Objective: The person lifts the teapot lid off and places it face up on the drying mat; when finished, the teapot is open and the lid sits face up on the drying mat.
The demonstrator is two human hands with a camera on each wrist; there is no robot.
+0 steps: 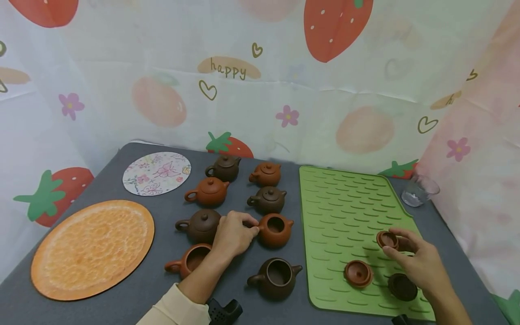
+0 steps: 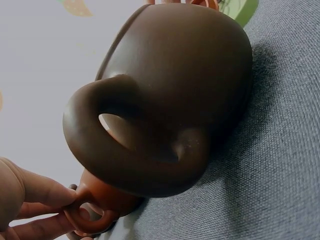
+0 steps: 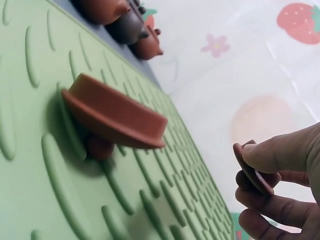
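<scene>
My left hand (image 1: pixel 234 232) pinches the handle of a lidless orange-brown teapot (image 1: pixel 271 240); the left wrist view shows fingertips on that small looped handle (image 2: pixel 90 222). A dark brown lidless teapot (image 1: pixel 273 286) stands nearer, large in the left wrist view. Over the green mat (image 1: pixel 341 207), my right hand (image 1: pixel 424 262) holds a small reddish-brown lid (image 1: pixel 387 241) by its edge, hollow side facing the head camera. Below it, another reddish lid (image 1: pixel 358 274) and a dark lid (image 1: pixel 402 287) lie on the mat. The reddish one rests upturned on its knob, tilted.
Left of the mat stand lidded teapots, including a dark one (image 1: pixel 225 168) and an orange one (image 1: pixel 208 192). My left forearm partly covers a lidless reddish teapot (image 1: pixel 188 262). A round orange mat (image 1: pixel 93 248), a floral mat (image 1: pixel 157 174) and a clear glass (image 1: pixel 418 190) lie around.
</scene>
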